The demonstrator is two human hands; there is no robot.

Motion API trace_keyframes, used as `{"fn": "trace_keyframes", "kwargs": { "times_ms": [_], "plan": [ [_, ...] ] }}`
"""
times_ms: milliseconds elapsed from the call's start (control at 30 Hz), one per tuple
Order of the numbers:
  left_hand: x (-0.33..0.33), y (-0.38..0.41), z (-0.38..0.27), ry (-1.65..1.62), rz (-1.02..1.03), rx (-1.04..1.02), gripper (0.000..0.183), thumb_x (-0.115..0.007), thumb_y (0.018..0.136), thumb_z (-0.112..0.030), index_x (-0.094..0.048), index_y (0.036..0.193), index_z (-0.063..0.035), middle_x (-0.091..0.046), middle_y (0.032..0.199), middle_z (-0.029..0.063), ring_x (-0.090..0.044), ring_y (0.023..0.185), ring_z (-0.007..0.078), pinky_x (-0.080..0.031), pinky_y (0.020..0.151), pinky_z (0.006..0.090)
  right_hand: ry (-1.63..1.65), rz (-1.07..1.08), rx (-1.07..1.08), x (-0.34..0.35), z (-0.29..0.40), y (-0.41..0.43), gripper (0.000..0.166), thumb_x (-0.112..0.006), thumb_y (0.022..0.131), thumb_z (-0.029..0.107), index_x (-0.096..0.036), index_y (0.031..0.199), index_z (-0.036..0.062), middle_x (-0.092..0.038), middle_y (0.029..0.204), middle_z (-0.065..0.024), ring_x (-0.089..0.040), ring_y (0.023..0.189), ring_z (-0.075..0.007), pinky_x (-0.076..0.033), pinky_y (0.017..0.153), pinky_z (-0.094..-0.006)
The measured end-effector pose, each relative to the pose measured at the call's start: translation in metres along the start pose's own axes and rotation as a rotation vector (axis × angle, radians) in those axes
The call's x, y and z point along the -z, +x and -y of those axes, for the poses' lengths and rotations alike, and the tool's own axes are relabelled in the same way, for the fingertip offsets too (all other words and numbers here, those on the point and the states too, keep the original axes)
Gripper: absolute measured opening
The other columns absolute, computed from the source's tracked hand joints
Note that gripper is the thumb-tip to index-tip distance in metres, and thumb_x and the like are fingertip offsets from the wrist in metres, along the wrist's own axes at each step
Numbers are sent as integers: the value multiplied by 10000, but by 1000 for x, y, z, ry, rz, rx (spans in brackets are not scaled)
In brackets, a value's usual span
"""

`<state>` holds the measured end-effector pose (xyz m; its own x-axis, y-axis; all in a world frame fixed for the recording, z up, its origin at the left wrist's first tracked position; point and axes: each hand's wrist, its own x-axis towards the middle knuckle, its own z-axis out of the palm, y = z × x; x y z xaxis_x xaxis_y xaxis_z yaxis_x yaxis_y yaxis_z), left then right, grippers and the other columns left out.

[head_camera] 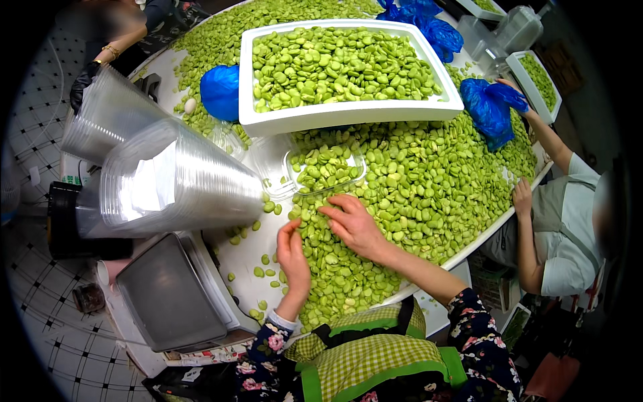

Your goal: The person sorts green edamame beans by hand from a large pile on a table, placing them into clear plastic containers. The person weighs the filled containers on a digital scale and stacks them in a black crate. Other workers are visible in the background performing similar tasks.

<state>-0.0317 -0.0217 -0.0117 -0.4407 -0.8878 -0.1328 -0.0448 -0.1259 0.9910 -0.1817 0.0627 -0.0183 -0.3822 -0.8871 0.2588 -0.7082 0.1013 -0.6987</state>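
Note:
Shelled green broad beans (422, 176) lie in a thick heap before me. At the near left edge of the heap, my left hand (292, 259) is cupped with its palm towards the beans. My right hand (355, 225) reaches over the beans with its fingers spread and bent. No bean can be made out in either hand. Just beyond my fingertips sits a clear plastic clamshell box (329, 168), partly filled with beans, its lid (271, 161) folded back to the left.
Stacked clear plastic boxes (196, 186) lean at left, above a grey-topped scale (173, 296). A white foam box (351, 113) of beans stands behind the clamshell. Blue plastic bags (487, 110) lie around. Other people sit at right (562, 226) and upper left (166, 25).

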Motion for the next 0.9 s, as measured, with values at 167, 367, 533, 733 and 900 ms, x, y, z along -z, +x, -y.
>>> {"fn": "trace_keyframes", "kwargs": {
  "times_ms": [167, 367, 533, 733, 900],
  "plan": [
    [-12, -35, 22, -92, -177, -9, 266, -451, 920, -30, -529, 1170, 15, -507, 1225, 126, -495, 1116, 207, -400, 976, 335, -177, 51, 122, -25, 38, -12, 450, -669, 782, 340, -611, 1179, 134, -492, 1322, -150, -473, 1168, -317, -351, 954, -462],
    [-1, 9, -3, 209, -63, -106, 314, -457, 932, -51, -470, 1236, 25, -496, 1273, 152, -527, 1110, 202, -412, 948, 300, -230, 244, 190, -3, 41, -42, 424, -705, 728, 344, -603, 1104, 177, -500, 1266, -118, -492, 1082, -292, -391, 825, -423],
    [-8, 77, -18, 277, 149, 118, 464, -519, 942, -182, -410, 1326, 54, -656, 804, 113, -645, 687, 154, -513, 606, 272, -234, 358, 384, 8, 44, -69, 451, -689, 751, 360, -562, 1160, 220, -500, 1234, -97, -498, 1055, -278, -409, 776, -417],
    [-22, 98, -10, 148, 179, 191, 342, -471, 937, -134, -471, 1205, 80, -632, 728, 140, -632, 538, 164, -504, 465, 263, -241, 393, 357, -2, 30, -67, 522, -711, 744, 336, -536, 1218, 206, -496, 1231, -106, -507, 1039, -259, -444, 753, -377],
    [-6, 77, -18, 3, 163, 346, 317, -439, 928, -96, -494, 1188, 76, -639, 735, 153, -641, 523, 180, -509, 432, 261, -251, 299, 303, -15, 21, -65, 488, -732, 716, 258, -569, 1171, 184, -543, 1142, -111, -564, 901, -242, -519, 627, -358]
  ]
}}
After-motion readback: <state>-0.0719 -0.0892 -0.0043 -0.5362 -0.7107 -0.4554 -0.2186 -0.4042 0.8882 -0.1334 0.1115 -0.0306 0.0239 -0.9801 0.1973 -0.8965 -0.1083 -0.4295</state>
